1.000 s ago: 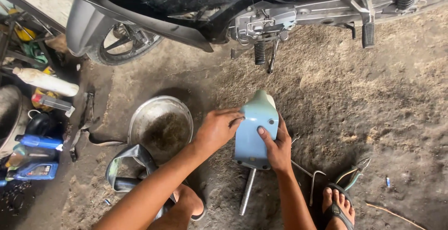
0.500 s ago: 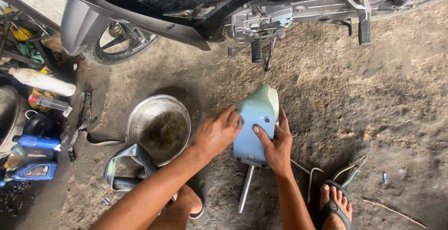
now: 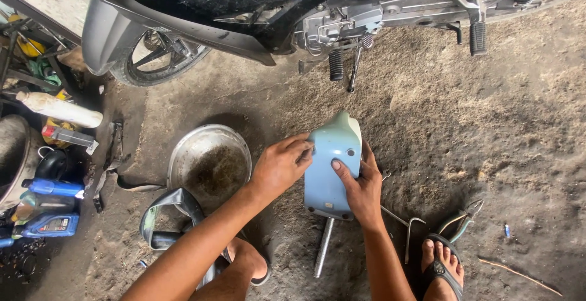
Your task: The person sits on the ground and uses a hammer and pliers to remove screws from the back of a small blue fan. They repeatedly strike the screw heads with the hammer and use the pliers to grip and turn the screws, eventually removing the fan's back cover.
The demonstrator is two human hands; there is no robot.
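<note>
1. Squatting on the dirt floor (image 3: 476, 130) beside the motorcycle (image 3: 293, 14), we've got a pale blue cover panel (image 3: 331, 166) between both hands.
2. Our left hand (image 3: 282, 166) sits on the panel's left edge, fingers (image 3: 302, 150) curled over the rim and gripping it.
3. Our right hand (image 3: 361, 188) clamps the right side, thumb pressed flat on the front face, the other fingers wrapped behind where we can't see them.
4. The panel stands roughly upright in front of our knees, its narrow curved end pointing toward the bike. A metal rod (image 3: 323, 247) pokes out from under its lower end and lies on the floor.
5. Just left of our left hand is a grimy round metal pan (image 3: 207, 160).
6. Pliers (image 3: 461, 218) and a bent wire tool (image 3: 408, 231) lie near our sandalled right foot (image 3: 442, 264).
7. Oil bottles (image 3: 52, 206) are off to the far left.
</note>
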